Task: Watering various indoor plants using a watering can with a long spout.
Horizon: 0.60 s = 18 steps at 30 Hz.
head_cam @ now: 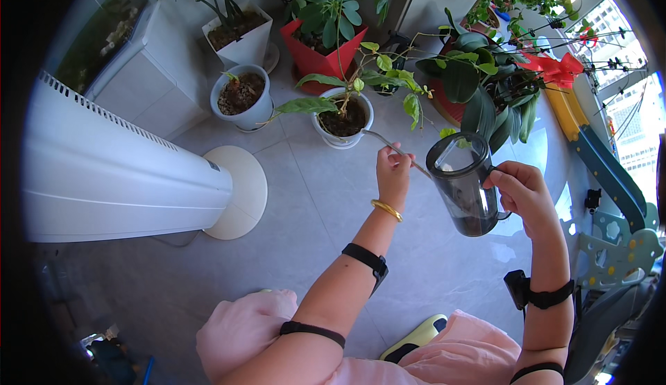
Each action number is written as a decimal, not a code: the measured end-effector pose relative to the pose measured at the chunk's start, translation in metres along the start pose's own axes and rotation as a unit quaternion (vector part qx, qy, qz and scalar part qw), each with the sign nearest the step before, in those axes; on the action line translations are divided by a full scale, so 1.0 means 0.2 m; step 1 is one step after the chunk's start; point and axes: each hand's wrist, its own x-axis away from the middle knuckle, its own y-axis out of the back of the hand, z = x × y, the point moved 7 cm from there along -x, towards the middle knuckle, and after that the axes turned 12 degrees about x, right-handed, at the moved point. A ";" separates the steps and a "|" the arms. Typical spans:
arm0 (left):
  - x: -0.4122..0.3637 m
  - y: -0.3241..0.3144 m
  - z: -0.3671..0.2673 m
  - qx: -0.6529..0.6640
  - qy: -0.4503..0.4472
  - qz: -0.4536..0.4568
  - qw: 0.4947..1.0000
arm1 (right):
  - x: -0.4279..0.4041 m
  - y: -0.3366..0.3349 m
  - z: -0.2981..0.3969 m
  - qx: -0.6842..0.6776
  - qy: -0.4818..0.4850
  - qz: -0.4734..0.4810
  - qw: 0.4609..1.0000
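Observation:
My left hand (pixel 394 169) pinches a thin metal-looking rod (pixel 384 138), seemingly a spoon handle or stirrer; its upper end touches or overlaps the rim of a white pot (pixel 338 140) with a leafy plant, and its other end lies by the pitcher. By its handle, my right hand (pixel 515 184) grips a dark transparent pitcher (pixel 463 192) that has some liquid low inside. Whether the rod's lower end passes behind the pitcher is hard to tell. A second white pot (pixel 250 106) with soil and a small stub stands to the left.
Behind the pots stand a red pot (pixel 328 62) and a white angular pot (pixel 244 41). At right are large-leaved plants (pixel 484 83) with a red bow (pixel 559 70) and a children's slide (pixel 609 166). A white appliance (pixel 130 177) on a round base rises at left.

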 end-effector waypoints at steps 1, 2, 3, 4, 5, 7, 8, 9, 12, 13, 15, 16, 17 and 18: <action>-0.01 -0.01 -0.01 -0.001 -0.002 0.007 1.000 | 0.00 -0.01 0.00 0.000 0.000 0.000 1.000; -0.01 -0.01 -0.01 -0.003 -0.004 0.014 1.000 | 0.00 -0.01 0.00 0.000 0.004 -0.008 1.000; -0.02 -0.01 -0.02 -0.003 -0.004 0.014 1.000 | -0.01 -0.01 0.00 -0.001 0.009 -0.016 1.000; -0.03 -0.01 -0.02 -0.012 0.003 0.020 1.000 | -0.01 0.00 0.00 -0.001 0.009 -0.016 1.000; -0.04 -0.02 -0.02 -0.021 0.009 0.027 0.999 | -0.01 0.00 0.00 -0.005 0.006 -0.005 1.000; -0.05 -0.03 -0.02 -0.037 0.023 0.032 0.999 | 0.00 -0.01 0.00 -0.007 0.000 0.003 1.000; -0.05 -0.03 -0.02 -0.054 0.036 0.037 0.997 | 0.00 -0.01 0.00 -0.010 0.001 -0.005 1.000; -0.06 -0.04 -0.03 -0.054 0.037 0.037 0.997 | 0.00 -0.01 0.01 -0.013 0.002 -0.013 1.000; -0.07 -0.05 -0.04 -0.069 0.053 0.040 0.995 | -0.01 -0.02 0.00 -0.024 0.009 -0.010 1.000; -0.08 -0.06 -0.05 -0.072 0.057 0.044 0.995 | -0.01 -0.02 0.00 -0.024 0.008 -0.010 1.000; -0.09 -0.07 -0.05 -0.074 0.062 0.048 0.994 | -0.01 -0.03 0.00 -0.036 0.008 -0.010 0.999; -0.09 -0.07 -0.05 -0.076 0.065 0.050 0.994 | -0.01 -0.03 0.00 -0.036 0.008 -0.011 0.999; -0.10 -0.08 -0.05 -0.078 0.069 0.052 0.993 | -0.01 -0.03 0.01 -0.030 0.007 -0.014 0.999; -0.10 -0.08 -0.06 -0.079 0.069 0.051 0.993 | -0.02 -0.04 0.01 -0.025 0.006 -0.017 1.000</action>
